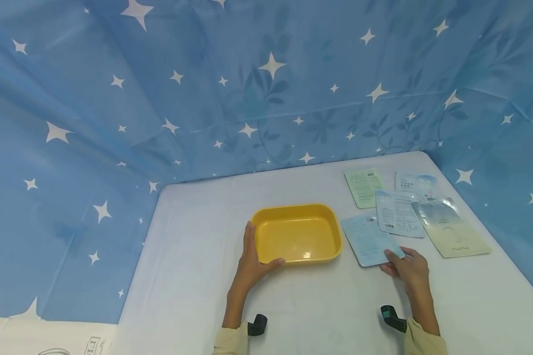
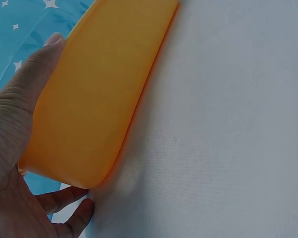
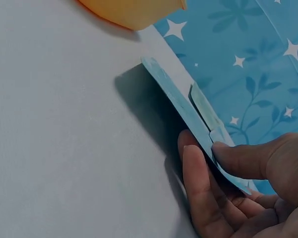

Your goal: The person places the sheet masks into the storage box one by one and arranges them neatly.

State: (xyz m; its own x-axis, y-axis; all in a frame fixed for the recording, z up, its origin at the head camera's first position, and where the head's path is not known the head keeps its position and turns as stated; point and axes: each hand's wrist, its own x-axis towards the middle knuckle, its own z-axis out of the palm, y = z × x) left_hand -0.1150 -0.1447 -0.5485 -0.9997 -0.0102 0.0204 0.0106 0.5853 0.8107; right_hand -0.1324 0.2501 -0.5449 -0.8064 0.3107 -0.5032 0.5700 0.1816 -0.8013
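Note:
A yellow plastic tray (image 1: 299, 239) stands on the white-covered table. My left hand (image 1: 251, 261) rests around its near left corner, fingers extended along the left side and thumb against the front wall. In the left wrist view the thumb lies along the tray's outer wall (image 2: 99, 99); some fingers are hidden behind it. To the right of the tray, my right hand (image 1: 408, 268) pinches the near right corner of a light blue sheet mask packet (image 1: 367, 240). The right wrist view shows this packet (image 3: 171, 94) tilted off the table, thumb above and fingers below.
Beyond the right hand lie a green packet (image 1: 363, 187), a pale blue-and-white packet (image 1: 397, 214), another light blue packet (image 1: 413, 181) and a silver-and-yellow packet (image 1: 455, 234), some overlapping. A blue star-printed curtain (image 1: 248, 98) hangs behind and beside the table (image 1: 195, 236).

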